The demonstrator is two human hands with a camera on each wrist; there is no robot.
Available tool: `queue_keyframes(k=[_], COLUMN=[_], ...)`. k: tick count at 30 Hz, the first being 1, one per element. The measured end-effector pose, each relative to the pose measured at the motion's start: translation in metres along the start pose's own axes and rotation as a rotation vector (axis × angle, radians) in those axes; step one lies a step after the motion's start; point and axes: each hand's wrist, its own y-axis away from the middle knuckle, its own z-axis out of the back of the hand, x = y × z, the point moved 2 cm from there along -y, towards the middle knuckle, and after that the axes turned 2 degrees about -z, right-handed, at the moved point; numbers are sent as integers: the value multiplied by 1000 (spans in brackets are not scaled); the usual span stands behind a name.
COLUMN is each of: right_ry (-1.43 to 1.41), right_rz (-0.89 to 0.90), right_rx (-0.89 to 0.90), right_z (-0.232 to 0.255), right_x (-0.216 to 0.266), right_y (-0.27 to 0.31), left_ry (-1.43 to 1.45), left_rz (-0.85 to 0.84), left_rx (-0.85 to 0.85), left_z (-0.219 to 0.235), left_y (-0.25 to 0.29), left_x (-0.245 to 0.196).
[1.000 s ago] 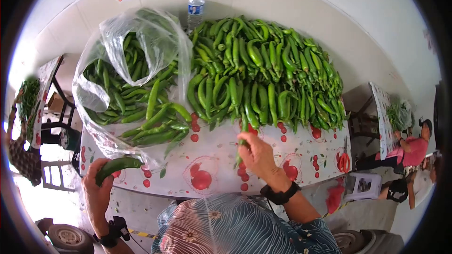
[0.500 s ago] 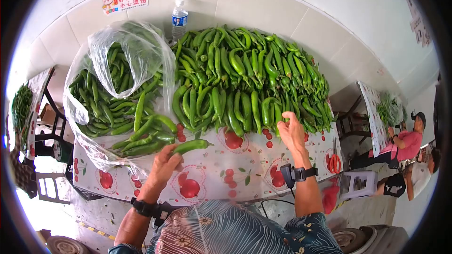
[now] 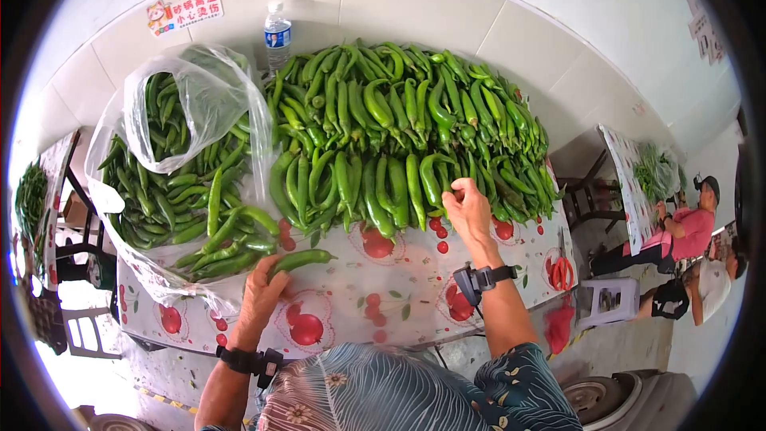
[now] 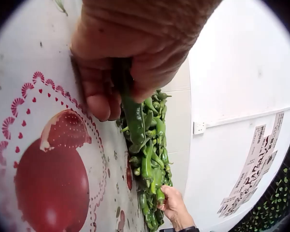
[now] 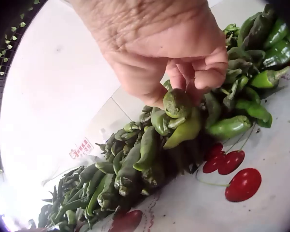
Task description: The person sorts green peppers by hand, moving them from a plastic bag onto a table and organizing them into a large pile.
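My left hand grips a curved green pepper by one end, low over the tablecloth in front of the plastic bag. Close up in the left wrist view, thumb and fingers wrap the pepper and its far part sticks out. At the front edge of the big pepper pile, my right hand has its fingers bent down among the peppers. The right wrist view shows thumb and fingers pinching a green pepper, its blunt end toward the camera. Rows of stacked peppers lie right beneath that hand.
A clear plastic bag with many loose peppers lies open on the left. A water bottle stands at the wall. Red-handled scissors lie at the table's right edge. People are at another table on the right.
My left hand has carried its pepper from the lower left in toward the table's middle. My right hand has left the pile's front middle and moved right to other peppers. The head view has shifted.
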Motion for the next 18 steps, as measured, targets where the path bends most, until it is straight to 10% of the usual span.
queue_keyframes(k=[12,18], right_ry=[-365,-562], right_rz=[240,208], right_rx=[-183,681], right_z=[12,14], right_x=[8,83], right_y=[37,109], left_ry=[14,-184], left_rz=[3,-395], left_rx=[137,124], left_z=[-28,-59], left_y=[0,-12], left_x=[-46,-60])
